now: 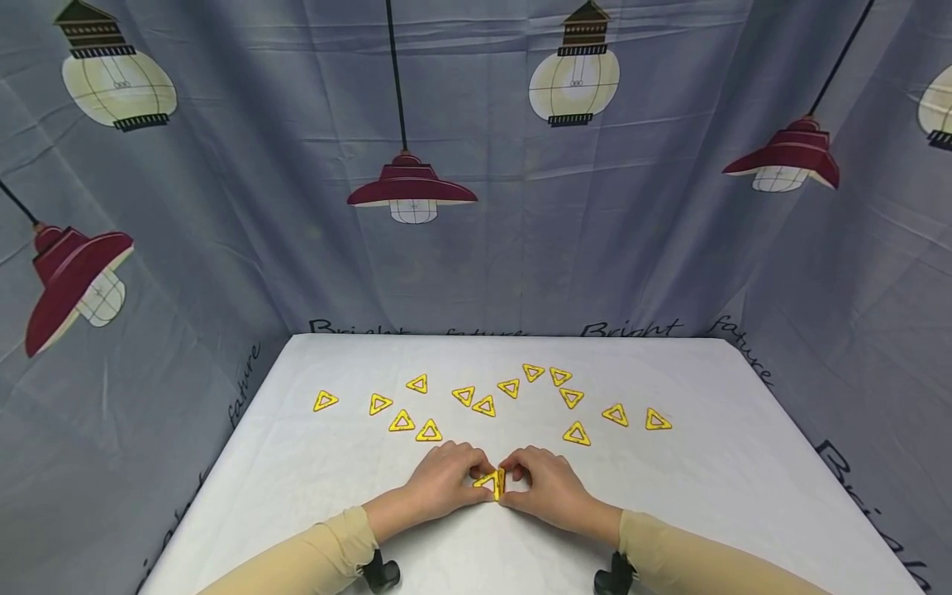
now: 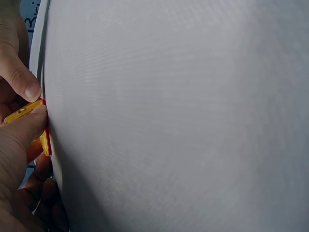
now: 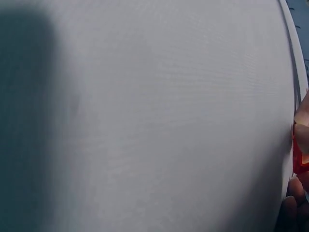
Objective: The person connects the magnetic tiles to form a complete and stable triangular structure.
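Near the table's front, my left hand pinches a yellow triangular frame between thumb and fingers. Facing it, my right hand pinches a second yellow triangular frame, seen nearly edge-on. The two frames meet at an angle between the fingertips; whether they are joined I cannot tell. In the left wrist view the yellow piece shows a red edge beside the left thumb. At the right wrist view's edge, an orange-red piece shows under the fingers, mostly cut off.
Several loose yellow triangular frames lie beyond the hands, among them one by the left hand, one by the right, and one far right. They rest on a white table. A grey-blue curtain stands behind it.
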{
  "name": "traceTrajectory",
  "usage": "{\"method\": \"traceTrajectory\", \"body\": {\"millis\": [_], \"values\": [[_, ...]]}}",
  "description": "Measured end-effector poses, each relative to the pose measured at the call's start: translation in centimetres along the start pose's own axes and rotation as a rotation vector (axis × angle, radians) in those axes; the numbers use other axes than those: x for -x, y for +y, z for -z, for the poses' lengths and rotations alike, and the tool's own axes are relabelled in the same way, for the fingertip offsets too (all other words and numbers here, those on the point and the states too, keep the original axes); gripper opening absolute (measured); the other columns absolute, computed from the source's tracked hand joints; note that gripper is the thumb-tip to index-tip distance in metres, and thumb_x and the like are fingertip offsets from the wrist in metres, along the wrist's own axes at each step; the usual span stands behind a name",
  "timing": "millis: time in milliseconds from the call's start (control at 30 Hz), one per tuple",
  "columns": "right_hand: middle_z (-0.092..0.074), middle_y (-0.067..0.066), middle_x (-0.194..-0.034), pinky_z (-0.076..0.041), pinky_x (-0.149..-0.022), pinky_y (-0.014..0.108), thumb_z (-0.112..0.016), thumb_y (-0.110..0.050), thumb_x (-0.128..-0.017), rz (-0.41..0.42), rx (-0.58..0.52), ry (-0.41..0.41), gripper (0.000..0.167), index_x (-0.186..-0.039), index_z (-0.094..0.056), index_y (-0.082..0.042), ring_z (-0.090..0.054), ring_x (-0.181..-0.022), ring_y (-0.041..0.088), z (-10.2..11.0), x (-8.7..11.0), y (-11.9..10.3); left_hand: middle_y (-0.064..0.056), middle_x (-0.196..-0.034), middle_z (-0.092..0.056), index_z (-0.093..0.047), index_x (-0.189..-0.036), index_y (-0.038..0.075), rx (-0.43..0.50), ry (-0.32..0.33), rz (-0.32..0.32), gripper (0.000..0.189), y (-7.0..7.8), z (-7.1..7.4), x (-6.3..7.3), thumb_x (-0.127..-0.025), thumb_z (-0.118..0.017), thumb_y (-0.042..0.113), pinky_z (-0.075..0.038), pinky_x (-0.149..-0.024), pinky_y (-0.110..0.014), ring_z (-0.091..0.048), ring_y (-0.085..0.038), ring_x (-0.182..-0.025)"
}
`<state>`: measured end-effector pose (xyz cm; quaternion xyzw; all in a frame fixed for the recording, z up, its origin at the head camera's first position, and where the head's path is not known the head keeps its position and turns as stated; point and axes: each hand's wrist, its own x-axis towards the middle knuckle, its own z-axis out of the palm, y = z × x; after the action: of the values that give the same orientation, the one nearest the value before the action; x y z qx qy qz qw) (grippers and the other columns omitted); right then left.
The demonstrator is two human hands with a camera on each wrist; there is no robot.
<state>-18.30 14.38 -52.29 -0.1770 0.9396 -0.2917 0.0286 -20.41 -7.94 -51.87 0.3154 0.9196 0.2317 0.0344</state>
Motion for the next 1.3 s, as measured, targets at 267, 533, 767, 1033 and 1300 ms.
{"method": "traceTrajectory", "body": {"millis": [267,533,767,1033,1300], "values": [[-0.055,-0.014,-0.083,-0.033,-0.07,0.032,-0.089,-0.034,-0.078,0.006,0.004,-0.002,0.034,-0.107,-0.071,-0.026,-0.046,-0.074,0.006,0.1,0.0,0.0,0.017,-0.086,-0.055,-0.073,-0.106,0.027,0.006,0.002,0.002,0.03,-0.1,-0.1,0.0,-0.085,-0.082,0.046,-0.037,-0.07,-0.024,-0.044,-0.004,-0.078],[-0.053,-0.015,-0.082,-0.032,-0.07,0.032,-0.089,-0.034,-0.078,0.016,0.012,0.003,0.037,-0.108,-0.07,-0.025,-0.045,-0.074,0.005,-0.1,0.0,0.3,0.017,-0.086,-0.055,-0.073,-0.106,0.026,0.006,0.011,-0.004,0.029,0.0,-0.1,0.0,-0.085,-0.082,0.044,-0.037,-0.07,-0.024,-0.044,-0.004,-0.077],[-0.053,-0.016,-0.081,-0.032,-0.07,0.032,-0.088,-0.037,-0.079,0.014,0.014,0.0,0.036,-0.108,-0.07,-0.027,-0.045,-0.075,0.005,-0.2,0.0,0.3,0.017,-0.087,-0.055,-0.074,-0.108,0.025,0.006,0.022,-0.02,0.03,0.0,-0.1,0.3,-0.086,-0.082,0.044,-0.037,-0.07,-0.024,-0.044,-0.004,-0.077],[-0.053,-0.016,-0.081,-0.032,-0.069,0.032,-0.088,-0.039,-0.079,0.034,0.021,-0.001,0.035,-0.107,-0.069,-0.028,-0.044,-0.073,0.005,-0.2,0.1,0.1,0.014,-0.094,-0.062,-0.075,-0.119,0.021,0.071,-0.006,-0.006,0.038,0.1,1.2,0.9,-0.088,-0.08,0.043,-0.045,-0.076,-0.026,-0.052,-0.004,-0.084],[-0.053,-0.015,-0.082,-0.032,-0.07,0.032,-0.088,-0.04,-0.079,0.024,0.03,-0.012,0.036,-0.107,-0.069,-0.028,-0.045,-0.074,0.005,0.0,0.1,0.1,0.009,-0.114,-0.068,-0.07,-0.13,0.02,0.131,0.133,0.06,0.04,-1.7,4.1,1.8,-0.094,-0.076,0.036,-0.051,-0.089,-0.037,-0.061,-0.012,-0.105]]}}
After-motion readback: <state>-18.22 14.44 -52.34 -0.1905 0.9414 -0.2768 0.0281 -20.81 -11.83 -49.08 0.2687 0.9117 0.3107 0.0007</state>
